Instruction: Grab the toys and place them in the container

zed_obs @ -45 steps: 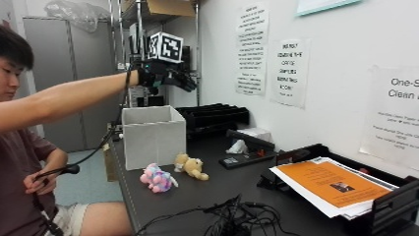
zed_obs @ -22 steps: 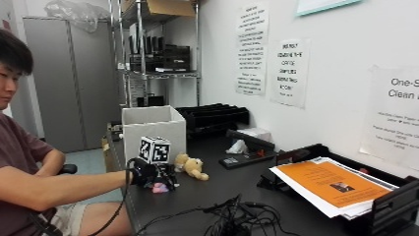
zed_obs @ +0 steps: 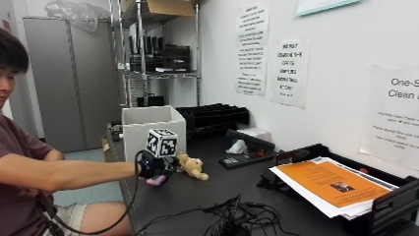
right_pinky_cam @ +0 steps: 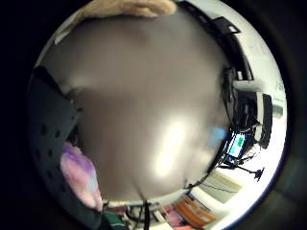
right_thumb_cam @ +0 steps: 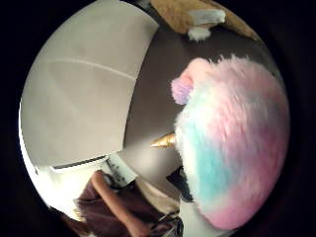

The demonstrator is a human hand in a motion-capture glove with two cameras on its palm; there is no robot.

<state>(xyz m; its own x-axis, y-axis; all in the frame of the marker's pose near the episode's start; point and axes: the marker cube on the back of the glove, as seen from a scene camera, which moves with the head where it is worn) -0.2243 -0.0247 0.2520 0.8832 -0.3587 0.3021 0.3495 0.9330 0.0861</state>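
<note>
Dark, smooth tabletop along a white wall hung with notices, metal shelving behind. Gloved right hand low at the near edge of the table, directly over the pastel plush unicorn; in the outside view only a pink-purple scrap of it peeks out beneath the glove. Cannot tell whether fingers have closed on it: fluffy fur fills the thumb-side palm view, so close to the palm, not surely gripped. Gold horn pointing away from the body toward the white box, which stands upright and open-topped just behind the hand. Tan plush bear lying just beside the hand, on the side away from the person. Judged next: lift and carry back and up over the box rim. Both toys soft, shaggy, squashable; box walls flat, stiff, cardboard-like.
</note>
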